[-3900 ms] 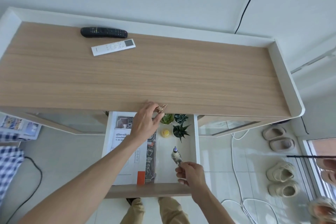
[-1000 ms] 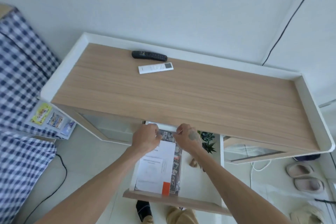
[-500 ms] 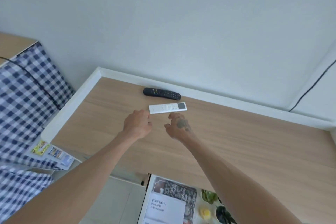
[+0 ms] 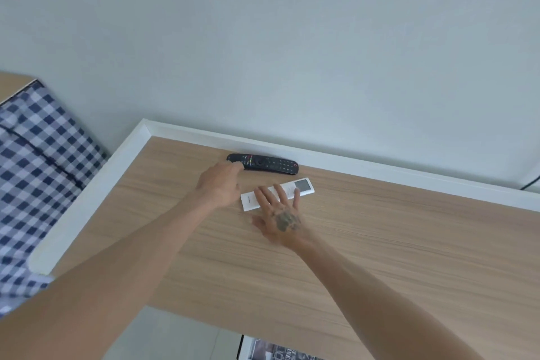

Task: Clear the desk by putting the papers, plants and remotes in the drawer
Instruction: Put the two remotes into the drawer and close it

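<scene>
Both hands have reached forward across the counter [image 4: 380,242]. The left hand [image 4: 217,185], grip loose, touches the black remote [image 4: 268,164]; the right hand [image 4: 280,219], fingers spread, lies on the white remote [image 4: 301,185].

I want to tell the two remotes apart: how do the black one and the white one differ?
The black remote is dark with coloured buttons; the white remote is pale with a grey screen. The black one lies nearer the wall, the white one nearer the person. The left hand reaches the black one; the right hand has fingers spread over the white one. Both lie flat on the desk.
</scene>
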Motion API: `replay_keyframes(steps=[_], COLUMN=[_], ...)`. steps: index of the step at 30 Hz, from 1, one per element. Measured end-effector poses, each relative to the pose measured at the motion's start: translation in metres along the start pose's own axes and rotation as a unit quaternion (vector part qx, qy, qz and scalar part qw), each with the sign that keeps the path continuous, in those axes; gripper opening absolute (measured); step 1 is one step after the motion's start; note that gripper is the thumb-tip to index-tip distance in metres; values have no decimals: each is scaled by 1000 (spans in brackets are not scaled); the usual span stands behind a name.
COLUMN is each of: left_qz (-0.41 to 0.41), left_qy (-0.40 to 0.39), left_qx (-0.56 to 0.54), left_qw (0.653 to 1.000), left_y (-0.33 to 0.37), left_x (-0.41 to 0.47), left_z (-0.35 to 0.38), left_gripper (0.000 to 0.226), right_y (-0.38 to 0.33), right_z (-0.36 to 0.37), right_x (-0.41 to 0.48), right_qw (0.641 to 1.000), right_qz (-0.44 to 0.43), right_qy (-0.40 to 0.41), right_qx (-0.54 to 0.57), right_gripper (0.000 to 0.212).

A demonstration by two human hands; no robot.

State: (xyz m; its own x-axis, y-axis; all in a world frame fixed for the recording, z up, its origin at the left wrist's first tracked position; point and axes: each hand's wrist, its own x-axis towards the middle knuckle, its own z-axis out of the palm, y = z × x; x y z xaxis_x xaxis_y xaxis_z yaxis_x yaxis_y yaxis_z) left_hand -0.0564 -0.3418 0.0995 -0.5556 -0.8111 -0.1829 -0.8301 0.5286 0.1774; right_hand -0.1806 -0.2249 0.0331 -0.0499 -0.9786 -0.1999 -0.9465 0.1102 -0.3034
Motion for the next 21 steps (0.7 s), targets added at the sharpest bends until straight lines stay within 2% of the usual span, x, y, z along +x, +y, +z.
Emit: replay_keyframes(steps=[3, 8, 12, 16, 19, 21], left_qz=[32, 64, 70, 62, 62, 63], left_qy=[-13, -38, -13, -16, -33, -31], left_qx=[25, 69, 94, 118, 98, 71], left_qw=[999, 995, 993, 991, 993, 995], left_y=[4, 4, 10, 20, 22, 24], left_x=[22, 46, 57, 63, 59, 53], left_z=[11, 25, 30, 32, 37, 36], left_gripper=[51, 65, 60, 43, 37, 36], right_y=[16, 56, 78, 78, 79, 81], right_z=[1, 13, 17, 15, 15, 10], right_x=[-26, -82, -119, -140, -145, -142], right_qw=[996, 976, 969, 967, 961, 962], right_qz=[-17, -52, -44, 22, 86, 147], right_qy=[82, 203, 230, 229, 215, 179], right_qx=[33, 53, 72, 114, 148, 142], right_gripper=[48, 5, 35, 64, 72, 76])
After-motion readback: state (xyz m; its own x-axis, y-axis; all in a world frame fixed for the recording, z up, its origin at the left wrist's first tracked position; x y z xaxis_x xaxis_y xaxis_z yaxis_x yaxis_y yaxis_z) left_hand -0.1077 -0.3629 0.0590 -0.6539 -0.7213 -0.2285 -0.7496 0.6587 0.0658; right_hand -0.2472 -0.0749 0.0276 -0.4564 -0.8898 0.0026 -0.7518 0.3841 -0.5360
